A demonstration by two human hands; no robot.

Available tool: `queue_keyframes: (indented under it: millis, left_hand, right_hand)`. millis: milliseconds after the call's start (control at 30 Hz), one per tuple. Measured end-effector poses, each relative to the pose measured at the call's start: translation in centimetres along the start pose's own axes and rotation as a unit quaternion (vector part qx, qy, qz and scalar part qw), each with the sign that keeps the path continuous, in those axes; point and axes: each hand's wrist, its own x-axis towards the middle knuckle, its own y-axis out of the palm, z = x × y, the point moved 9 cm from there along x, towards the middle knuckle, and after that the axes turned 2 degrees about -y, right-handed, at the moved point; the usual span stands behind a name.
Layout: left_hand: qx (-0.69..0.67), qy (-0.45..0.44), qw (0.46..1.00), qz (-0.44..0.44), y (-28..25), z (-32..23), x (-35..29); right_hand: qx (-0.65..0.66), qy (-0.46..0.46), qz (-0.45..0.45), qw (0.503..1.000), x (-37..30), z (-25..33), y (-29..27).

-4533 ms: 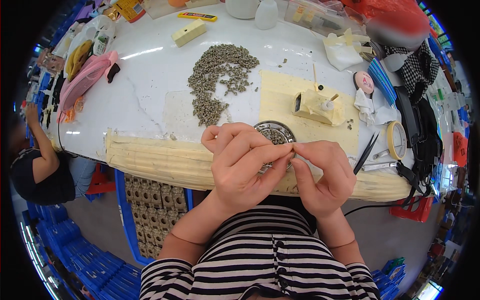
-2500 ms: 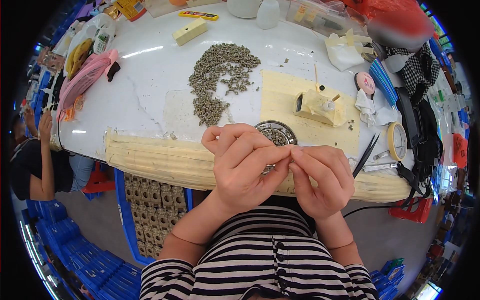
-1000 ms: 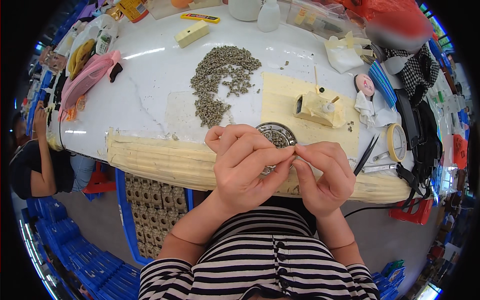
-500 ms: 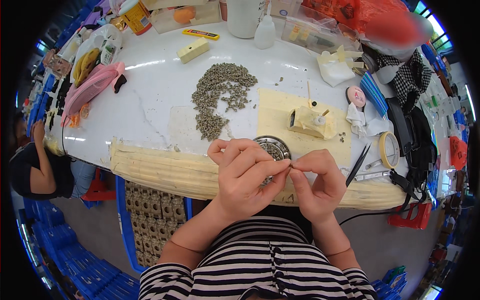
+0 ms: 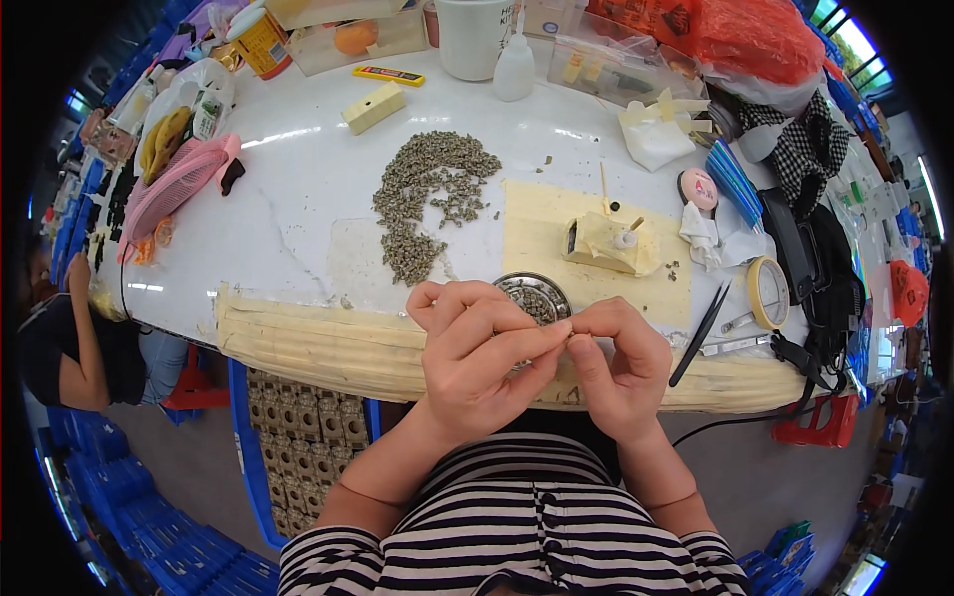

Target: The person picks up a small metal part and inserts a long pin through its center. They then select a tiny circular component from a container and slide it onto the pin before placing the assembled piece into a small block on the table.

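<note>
My left hand (image 5: 487, 353) and my right hand (image 5: 624, 370) meet fingertip to fingertip above the table's front edge. Both are closed in a pinch around something tiny that the fingers mostly hide; its kind cannot be made out. Partly behind my left hand stands a round metal dish (image 5: 558, 288) holding small greyish metal parts (image 5: 537, 298). Farther off lies a loose heap of the same-looking small parts (image 5: 417, 179) on the white table (image 5: 288, 199). Black tweezers (image 5: 702, 333) rest to the right of my right hand, touching neither hand.
A tape-wrapped block (image 5: 608, 243) sits on a yellowish sheet (image 5: 532, 223). At right are a tape roll (image 5: 769, 294) and a black bag (image 5: 835, 278). A white squeeze bottle (image 5: 514, 70) stands at the back. Below the table, a blue crate (image 5: 243, 447) holds metal parts. Another person (image 5: 84, 348) sits at left.
My hands stay pinched together at nearly the same place, with the right hand slightly farther left. The whole table view has shifted a little to the left.
</note>
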Motion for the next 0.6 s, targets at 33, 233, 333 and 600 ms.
queue_keyframes:
  millis: [33,233,333,600]
  left_hand:
    - [0.001,-0.002,1.000,0.001,0.0,0.0,0.0]
    - [0.013,0.024,1.000,0.012,0.0,-0.4,0.2]
    - [-0.004,0.019,1.000,0.008,0.0,-0.2,-0.1]
    - [0.025,0.015,1.000,0.011,0.1,-0.5,0.3]
  right_hand:
    - [0.005,0.009,-0.003,1.000,0.0,-0.1,-0.1]
    - [0.031,0.053,0.013,0.998,-0.2,-0.9,0.2]
    - [0.089,0.106,0.039,0.990,-0.6,-1.5,0.8]
    - [0.000,-0.010,-0.029,1.000,-0.3,0.0,-0.5]
